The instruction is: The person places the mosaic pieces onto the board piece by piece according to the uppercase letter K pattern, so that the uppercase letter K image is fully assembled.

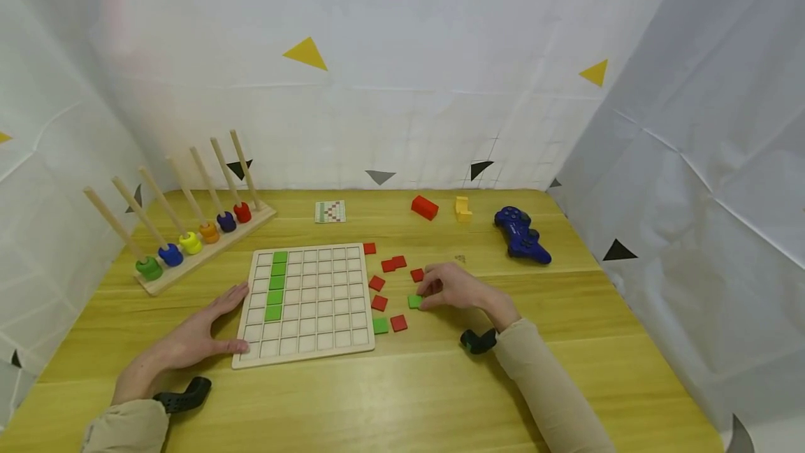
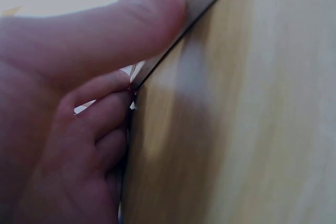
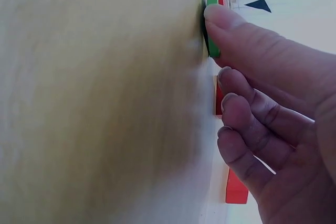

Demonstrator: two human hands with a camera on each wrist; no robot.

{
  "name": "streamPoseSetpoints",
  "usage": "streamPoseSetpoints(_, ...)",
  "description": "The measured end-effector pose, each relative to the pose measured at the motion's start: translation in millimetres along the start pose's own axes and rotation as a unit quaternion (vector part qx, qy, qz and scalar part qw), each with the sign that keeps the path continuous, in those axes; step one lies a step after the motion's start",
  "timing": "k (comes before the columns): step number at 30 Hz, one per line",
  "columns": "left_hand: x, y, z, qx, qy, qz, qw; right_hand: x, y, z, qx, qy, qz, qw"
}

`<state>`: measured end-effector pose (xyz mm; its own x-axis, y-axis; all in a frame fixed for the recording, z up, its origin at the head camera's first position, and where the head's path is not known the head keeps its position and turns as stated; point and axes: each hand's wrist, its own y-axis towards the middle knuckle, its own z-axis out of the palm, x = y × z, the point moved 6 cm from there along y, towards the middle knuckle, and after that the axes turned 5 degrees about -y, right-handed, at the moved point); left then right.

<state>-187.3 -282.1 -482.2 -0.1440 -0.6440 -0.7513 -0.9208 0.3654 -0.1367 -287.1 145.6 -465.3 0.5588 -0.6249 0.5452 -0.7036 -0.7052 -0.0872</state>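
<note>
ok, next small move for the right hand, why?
Probably carry the green tile into the bare cell just below the green column: the right hand pinches that tile, and the left hand touches the left edge of the board.

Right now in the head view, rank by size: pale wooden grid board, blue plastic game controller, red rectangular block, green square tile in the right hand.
Grid board
Game controller
Red block
Green tile, partly covered by the right hand

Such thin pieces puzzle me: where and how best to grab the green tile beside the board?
Probably pinch the green tile by its near and far edges, from above: it lies flat, with the board crowding its left and a red tile its right.
</note>
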Motion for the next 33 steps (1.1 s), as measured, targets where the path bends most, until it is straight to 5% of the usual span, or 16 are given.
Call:
streamPoseSetpoints(21,0.6,2.0,1.5,-0.003,0.005,0.011,0.9999,11,1,-6,-0.027,-0.007,-0.025,0.999)
streamPoseSetpoints(33,3.5,0.2,-0.1,-0.001,0.011,-0.003,0.9999,83,38,-1,-0.021,-0.051,-0.049,0.997)
